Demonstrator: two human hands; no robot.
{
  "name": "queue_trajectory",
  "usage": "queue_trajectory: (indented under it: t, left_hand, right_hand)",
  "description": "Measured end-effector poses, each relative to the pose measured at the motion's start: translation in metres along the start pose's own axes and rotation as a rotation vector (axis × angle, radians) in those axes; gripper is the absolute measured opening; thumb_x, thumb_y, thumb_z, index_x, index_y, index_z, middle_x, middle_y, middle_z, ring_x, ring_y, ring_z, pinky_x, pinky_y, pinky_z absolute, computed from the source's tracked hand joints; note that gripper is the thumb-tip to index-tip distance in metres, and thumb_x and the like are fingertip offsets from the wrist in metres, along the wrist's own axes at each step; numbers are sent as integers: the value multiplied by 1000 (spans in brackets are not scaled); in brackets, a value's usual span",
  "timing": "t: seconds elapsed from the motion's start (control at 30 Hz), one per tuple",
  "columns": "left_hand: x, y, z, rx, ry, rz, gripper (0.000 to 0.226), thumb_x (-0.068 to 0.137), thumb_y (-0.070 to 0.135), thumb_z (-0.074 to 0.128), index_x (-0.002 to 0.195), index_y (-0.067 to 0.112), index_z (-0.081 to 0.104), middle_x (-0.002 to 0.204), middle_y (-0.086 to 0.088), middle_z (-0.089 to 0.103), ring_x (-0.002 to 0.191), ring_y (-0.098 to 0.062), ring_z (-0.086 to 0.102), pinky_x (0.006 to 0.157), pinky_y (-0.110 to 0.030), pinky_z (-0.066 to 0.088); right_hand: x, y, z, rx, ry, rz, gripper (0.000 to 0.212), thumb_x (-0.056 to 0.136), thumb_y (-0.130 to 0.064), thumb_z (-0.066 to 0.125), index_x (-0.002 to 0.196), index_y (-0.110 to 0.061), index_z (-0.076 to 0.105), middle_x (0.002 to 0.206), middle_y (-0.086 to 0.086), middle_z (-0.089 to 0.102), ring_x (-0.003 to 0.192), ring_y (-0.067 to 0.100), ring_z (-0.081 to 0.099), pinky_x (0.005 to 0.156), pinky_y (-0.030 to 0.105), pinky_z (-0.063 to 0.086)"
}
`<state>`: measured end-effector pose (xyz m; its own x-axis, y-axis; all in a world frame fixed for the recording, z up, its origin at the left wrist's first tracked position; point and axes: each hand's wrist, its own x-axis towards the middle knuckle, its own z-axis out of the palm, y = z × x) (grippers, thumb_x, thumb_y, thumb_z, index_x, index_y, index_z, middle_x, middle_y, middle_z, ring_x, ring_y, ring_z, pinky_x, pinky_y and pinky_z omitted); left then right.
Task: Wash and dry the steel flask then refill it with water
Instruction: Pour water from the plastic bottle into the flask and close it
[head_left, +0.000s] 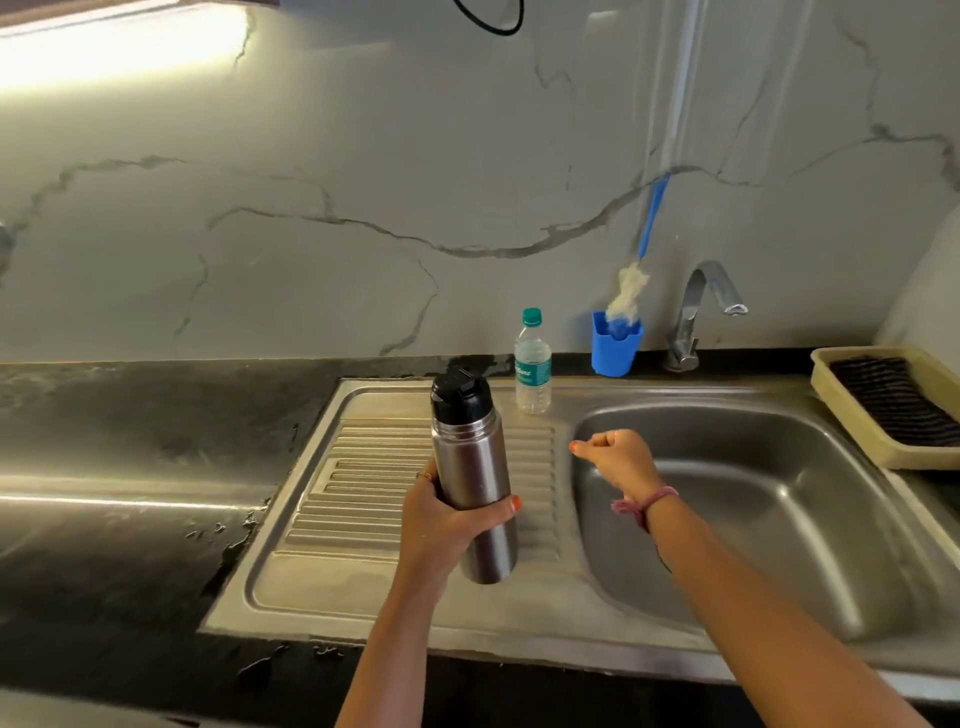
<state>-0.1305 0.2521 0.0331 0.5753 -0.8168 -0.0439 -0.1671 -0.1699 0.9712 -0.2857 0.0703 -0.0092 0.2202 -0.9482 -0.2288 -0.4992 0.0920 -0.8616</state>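
Left hand (441, 525) wraps round tall brushed-steel flask with black screw cap (470, 478), holding it tilted above ribbed steel drainboard (363, 483), probably steadying body for uncapping. Right hand (618, 457), fingers curled, holding nothing, hovers over steel sink basin (753, 519) beside cap (likely about to twist it). 1 chrome tap (701, 312) behind, apparently not running.

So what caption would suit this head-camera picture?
Left hand holds the capped steel flask over the drainboard; right hand hovers, fingers curled, empty.
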Motion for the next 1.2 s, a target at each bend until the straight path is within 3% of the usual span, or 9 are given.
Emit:
queue_trajectory:
  t: [0.03, 0.1, 0.33, 0.47, 0.67, 0.83, 0.97, 1.1, 1.2]
  left_hand:
    - [0, -3, -7, 2, 4, -3, 61, 54, 10, 95, 101, 31, 61, 92, 9, 72, 79, 2, 68, 63, -14, 51]
    - [1, -10, -21, 11, 16, -8, 61, 54, 9, 95, 101, 30, 63, 91, 8, 73, 79, 0, 69, 65, -16, 52]
    - [5, -26, -53, 21, 35, -35, 63, 53, 9, 96, 103, 28, 63, 90, 8, 74, 80, -3, 70, 68, -20, 53]
    - [9, -30, -62, 31, 33, -39, 64, 53, 10, 96, 103, 30, 61, 94, 6, 72, 86, -10, 69, 72, -24, 53]
    - [13, -30, -67, 49, -1, -24, 65, 53, 12, 96, 103, 31, 60, 96, 5, 72, 89, -10, 69, 72, -23, 52]
    - [15, -29, -63, 59, -22, -9, 63, 54, 11, 96, 101, 32, 59, 96, 6, 70, 89, -9, 67, 70, -19, 50]
    - [15, -28, -56, 70, -39, -6, 64, 53, 12, 96, 101, 32, 59, 97, 5, 71, 90, -10, 67, 72, -22, 52]
    - [15, -24, -42, 88, -72, 6, 62, 54, 13, 96, 99, 33, 58, 96, 7, 70, 86, -4, 66, 66, -15, 49]
    - [15, -21, -29, 94, -97, 12, 64, 54, 14, 96, 101, 33, 58, 98, 7, 70, 88, -6, 67, 68, -16, 49]
  right_hand:
    - [-1, 2, 8, -2, -31, -13, 12, 82, -17, 75, 92, -12, 69, 90, 1, 65, 85, 15, 59, 84, 33, 50]
    - [-1, 5, 25, -10, -88, -19, 45, 80, -19, 78, 120, -9, 62, 118, 4, 62, 111, 19, 57, 96, 33, 47]
    - [-17, 8, 72, -46, -343, -88, 87, 70, -29, 85, 143, -13, 39, 144, 5, 45, 130, 22, 45, 106, 35, 41]
    - [-17, 14, 96, -245, -434, -180, 113, 61, -40, 89, 151, -22, 22, 155, 1, 30, 142, 23, 29, 114, 42, 31]
    - [-17, 22, 119, -171, -261, -249, 83, 62, -25, 89, 133, -21, 45, 129, -1, 55, 119, 16, 51, 98, 25, 42]
    - [-17, 25, 106, -49, -181, -250, 72, 63, -24, 89, 123, -21, 49, 118, -4, 54, 111, 14, 53, 85, 15, 40]
    - [-15, 23, 73, 51, -100, -196, 63, 68, -23, 86, 121, -22, 51, 123, 0, 45, 111, 17, 51, 83, 18, 43]
    - [-13, 19, 27, 89, -31, -142, 77, 69, -30, 84, 135, -16, 48, 128, 3, 47, 111, 19, 54, 90, 30, 49]
    - [-19, 4, -14, 73, -11, -154, 78, 70, -30, 85, 136, -21, 45, 124, -2, 51, 109, 17, 54, 83, 25, 49]
